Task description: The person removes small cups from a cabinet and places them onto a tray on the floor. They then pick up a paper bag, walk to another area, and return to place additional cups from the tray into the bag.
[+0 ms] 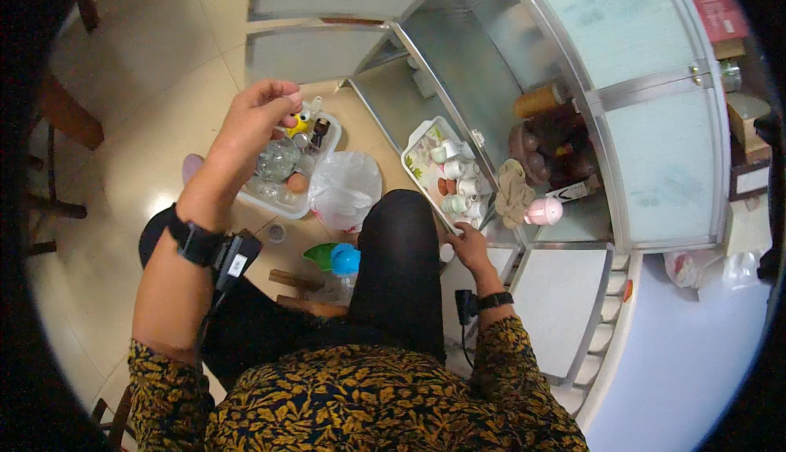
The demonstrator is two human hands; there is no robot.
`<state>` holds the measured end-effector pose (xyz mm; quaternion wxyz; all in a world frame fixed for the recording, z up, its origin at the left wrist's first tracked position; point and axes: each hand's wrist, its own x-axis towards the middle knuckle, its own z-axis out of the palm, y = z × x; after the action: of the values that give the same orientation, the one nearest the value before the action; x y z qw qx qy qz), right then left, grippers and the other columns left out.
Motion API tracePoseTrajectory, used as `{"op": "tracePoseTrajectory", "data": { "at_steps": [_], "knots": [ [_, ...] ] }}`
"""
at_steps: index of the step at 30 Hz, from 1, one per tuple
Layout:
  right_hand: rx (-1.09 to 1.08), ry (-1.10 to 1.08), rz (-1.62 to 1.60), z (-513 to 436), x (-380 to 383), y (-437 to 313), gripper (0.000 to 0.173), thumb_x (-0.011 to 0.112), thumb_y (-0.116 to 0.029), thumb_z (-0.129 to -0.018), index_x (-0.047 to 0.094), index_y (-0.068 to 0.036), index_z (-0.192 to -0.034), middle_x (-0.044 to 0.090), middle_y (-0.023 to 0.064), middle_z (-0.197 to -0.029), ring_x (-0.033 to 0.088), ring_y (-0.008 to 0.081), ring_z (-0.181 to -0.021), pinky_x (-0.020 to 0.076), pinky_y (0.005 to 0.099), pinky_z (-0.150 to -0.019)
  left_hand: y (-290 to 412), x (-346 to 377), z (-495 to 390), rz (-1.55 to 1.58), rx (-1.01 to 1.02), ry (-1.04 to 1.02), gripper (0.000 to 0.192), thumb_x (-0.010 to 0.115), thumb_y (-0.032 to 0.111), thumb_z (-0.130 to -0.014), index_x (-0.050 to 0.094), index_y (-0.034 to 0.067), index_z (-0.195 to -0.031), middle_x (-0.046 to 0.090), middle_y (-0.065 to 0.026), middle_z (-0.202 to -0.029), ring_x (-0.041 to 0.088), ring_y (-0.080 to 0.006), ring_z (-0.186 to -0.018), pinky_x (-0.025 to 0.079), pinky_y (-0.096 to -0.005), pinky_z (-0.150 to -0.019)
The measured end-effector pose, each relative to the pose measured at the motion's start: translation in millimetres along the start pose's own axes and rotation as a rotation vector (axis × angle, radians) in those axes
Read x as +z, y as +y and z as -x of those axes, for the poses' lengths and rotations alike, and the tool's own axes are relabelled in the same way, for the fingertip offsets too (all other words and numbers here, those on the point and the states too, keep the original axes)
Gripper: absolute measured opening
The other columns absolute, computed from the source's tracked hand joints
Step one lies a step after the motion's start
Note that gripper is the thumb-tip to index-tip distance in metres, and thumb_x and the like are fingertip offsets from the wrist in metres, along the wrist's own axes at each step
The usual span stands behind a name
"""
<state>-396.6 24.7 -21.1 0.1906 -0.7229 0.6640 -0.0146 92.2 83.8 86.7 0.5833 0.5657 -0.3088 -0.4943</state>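
Note:
My left hand (265,108) is raised over a white plastic bin (301,210), its fingers curled together. Whether something small is between the fingertips cannot be made out. The bin holds glass jars (277,160), a small dark bottle (320,131), a yellow item with toy eyes (299,124) and a brown round object (298,183). At the near corner of a patterned serving tray (420,143), my right hand (471,248) grips the rim. Small white cups (455,169) and a few reddish-brown ones (447,187) crowd the tray, which sits at the open lower cabinet.
A clear plastic bag (346,189) lies beside the bin. Near my knee are a blue bowl (346,260) and a green leaf-shaped dish (319,257). The cabinet shelf carries a beige cloth (514,194), a pink container (544,211) and dark crockery (529,151). Wooden chair legs (70,114) stand left.

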Motion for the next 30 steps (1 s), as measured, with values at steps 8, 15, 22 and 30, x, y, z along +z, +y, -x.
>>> {"op": "tracePoseTrajectory", "data": {
  "at_steps": [8, 15, 22, 30],
  "knots": [
    [0.089, -0.034, 0.223, -95, 109, 52, 0.053, 0.066, -0.034, -0.079, 0.054, -0.002, -0.12, 0.063, 0.0203, -0.105, 0.06, 0.0362, -0.098, 0.0481, 0.0439, -0.084, -22, 40, -41, -0.201, -0.152, -0.068, 0.031, 0.061, 0.027, -0.087, 0.058, 0.006, -0.11, 0.063, -0.0002, -0.09, 0.056, -0.0111, -0.08, 0.043, -0.0264, -0.072],
    [0.377, 0.399, 0.235, -134, 101, 86, 0.068, 0.066, -0.033, -0.079, 0.039, -0.007, -0.136, 0.05, 0.0242, -0.125, 0.05, 0.0419, -0.113, 0.0431, 0.0464, -0.094, -48, 79, -39, -0.138, -0.29, -0.228, 0.029, 0.064, 0.021, -0.086, 0.056, 0.005, -0.11, 0.06, -0.0025, -0.095, 0.055, -0.0119, -0.087, 0.043, -0.0248, -0.078],
    [0.005, 0.135, 0.11, -213, 97, 68, 0.063, 0.054, -0.028, -0.09, 0.027, -0.005, -0.142, 0.047, 0.0271, -0.129, 0.047, 0.0431, -0.119, 0.0424, 0.0499, -0.095, -69, 86, -48, -0.234, -0.386, -0.234, 0.029, 0.063, 0.018, -0.087, 0.055, 0.003, -0.11, 0.059, -0.0037, -0.097, 0.055, -0.0133, -0.092, 0.044, -0.0269, -0.085],
    [0.172, -0.041, 0.316, -300, 101, 25, 0.051, 0.054, -0.017, -0.087, 0.042, -0.014, -0.136, 0.058, 0.0243, -0.109, 0.058, 0.0419, -0.1, 0.0483, 0.0498, -0.083, -79, 88, -63, -0.217, -0.441, -0.227, 0.028, 0.062, 0.014, -0.088, 0.054, 0.002, -0.112, 0.058, -0.0061, -0.1, 0.054, -0.0146, -0.096, 0.044, -0.028, -0.086]
  ]
}}
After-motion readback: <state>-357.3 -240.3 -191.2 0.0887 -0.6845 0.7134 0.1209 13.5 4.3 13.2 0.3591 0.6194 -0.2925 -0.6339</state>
